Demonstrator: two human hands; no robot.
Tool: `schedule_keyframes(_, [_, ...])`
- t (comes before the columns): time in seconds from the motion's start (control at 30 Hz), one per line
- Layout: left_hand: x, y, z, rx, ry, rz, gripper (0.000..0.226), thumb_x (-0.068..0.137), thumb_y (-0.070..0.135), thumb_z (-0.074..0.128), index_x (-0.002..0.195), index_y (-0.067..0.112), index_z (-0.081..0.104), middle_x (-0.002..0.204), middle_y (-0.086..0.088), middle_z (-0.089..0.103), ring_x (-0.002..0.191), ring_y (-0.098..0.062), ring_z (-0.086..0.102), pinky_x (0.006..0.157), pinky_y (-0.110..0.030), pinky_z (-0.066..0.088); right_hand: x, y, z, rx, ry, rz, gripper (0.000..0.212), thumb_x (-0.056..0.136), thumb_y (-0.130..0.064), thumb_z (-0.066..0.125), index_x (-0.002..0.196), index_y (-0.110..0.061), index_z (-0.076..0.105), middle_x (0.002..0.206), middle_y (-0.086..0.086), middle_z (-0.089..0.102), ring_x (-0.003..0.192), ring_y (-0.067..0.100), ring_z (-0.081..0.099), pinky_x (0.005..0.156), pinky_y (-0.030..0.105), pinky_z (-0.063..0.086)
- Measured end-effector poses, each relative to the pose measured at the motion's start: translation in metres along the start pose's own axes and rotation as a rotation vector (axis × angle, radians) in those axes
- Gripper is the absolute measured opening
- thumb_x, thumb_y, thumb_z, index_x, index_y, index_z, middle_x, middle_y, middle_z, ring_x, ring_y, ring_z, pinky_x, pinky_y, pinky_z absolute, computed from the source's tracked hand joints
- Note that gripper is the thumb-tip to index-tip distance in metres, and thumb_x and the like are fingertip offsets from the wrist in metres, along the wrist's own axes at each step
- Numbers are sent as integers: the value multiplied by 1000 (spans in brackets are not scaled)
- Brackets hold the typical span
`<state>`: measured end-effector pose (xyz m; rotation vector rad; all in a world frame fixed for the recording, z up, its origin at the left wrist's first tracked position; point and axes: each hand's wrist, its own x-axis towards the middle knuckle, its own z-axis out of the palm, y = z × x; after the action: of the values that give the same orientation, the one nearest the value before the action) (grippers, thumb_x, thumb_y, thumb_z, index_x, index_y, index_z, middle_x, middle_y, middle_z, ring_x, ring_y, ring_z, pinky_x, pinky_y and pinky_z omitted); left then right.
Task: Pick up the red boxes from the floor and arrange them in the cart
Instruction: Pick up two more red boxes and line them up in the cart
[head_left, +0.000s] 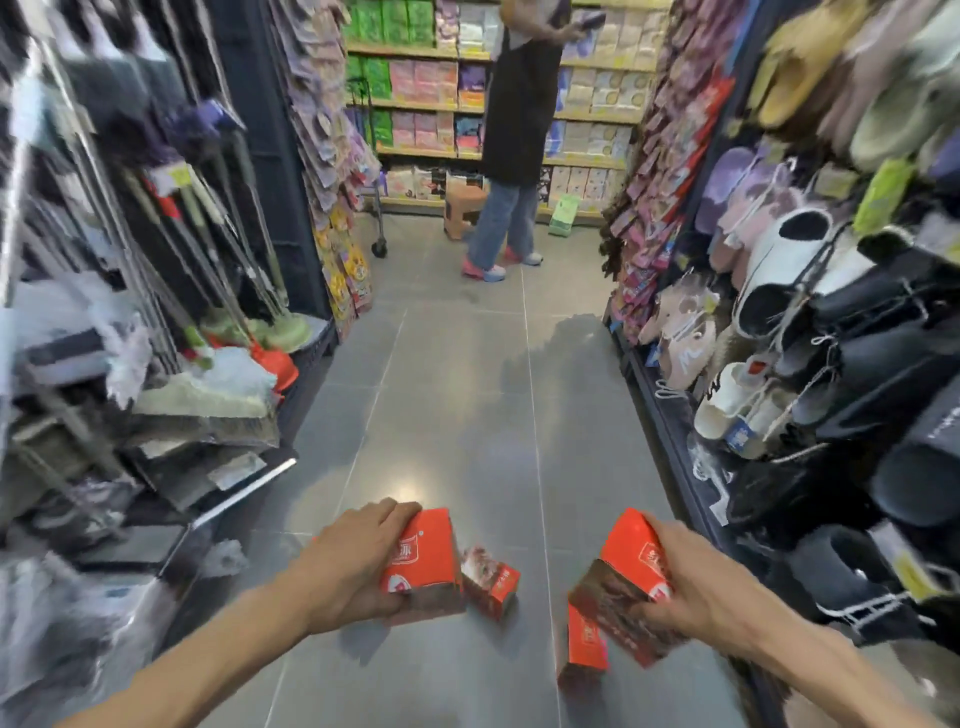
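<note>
Head cam: left hand (358, 558) wraps one red box (423, 558), right hand (696, 587) clamps another box (631, 579), both just above the floor (457, 405). Two more boxes (491, 582) sit below. Thin cardboard, probably light and crushable, so grab by the edges. Cart isn't clearly visible.

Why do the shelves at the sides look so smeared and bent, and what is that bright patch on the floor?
Head view: the mop rack and the slippers at the edges are streaked by motion blur and bowed by the wide lens. Head view: the middle is sharper, so the red box in the left hand reads fairly well. Head view: the bright patch is glare on glossy floor tiles.
</note>
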<state>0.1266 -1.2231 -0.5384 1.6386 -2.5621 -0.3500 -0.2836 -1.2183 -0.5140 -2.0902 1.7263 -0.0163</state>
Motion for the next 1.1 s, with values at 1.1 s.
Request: schedule_keyframes(1.1, [-395, 94, -592, 42, 359, -768, 88, 63, 57, 80, 133, 24, 39, 114, 6, 54, 98, -13, 55, 85, -38, 51, -101, -546, -436, -83, -135, -1029, 102, 65, -55, 85, 148, -23, 34, 120, -11, 56, 100, 7, 58, 86, 27, 50])
